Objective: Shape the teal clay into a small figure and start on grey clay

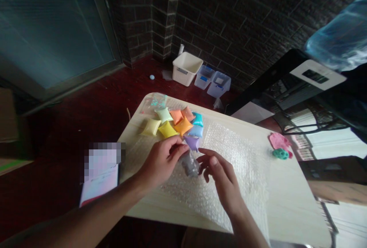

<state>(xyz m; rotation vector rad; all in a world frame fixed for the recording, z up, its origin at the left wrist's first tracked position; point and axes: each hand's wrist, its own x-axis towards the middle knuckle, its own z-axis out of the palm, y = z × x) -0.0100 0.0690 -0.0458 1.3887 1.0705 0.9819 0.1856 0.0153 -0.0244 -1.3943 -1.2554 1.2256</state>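
My left hand (pixel 164 156) pinches the upper edge of a crinkled, see-through greyish plastic bag (pixel 189 164); what the bag contains, if anything, I cannot make out. Beside the bag, my right hand (pixel 219 171) has its fingers apart and slightly curled, the index finger pointing toward a purple pillow-shaped packet (pixel 192 143). Just beyond both hands lies a cluster of similar soft packets, among them a yellow packet (pixel 168 130), an orange packet (pixel 183 125), a light blue packet (pixel 196 131) and a teal packet (pixel 197 119).
Bubble wrap (pixel 232 164) covers much of the pale wooden table (pixel 298 198). Pink (pixel 278 141) and green lumps (pixel 280 154) sit at the right. A lit screen (pixel 100 179) stands left. Beyond the table are a white basket (pixel 183 74) and clear bins (pixel 218 85).
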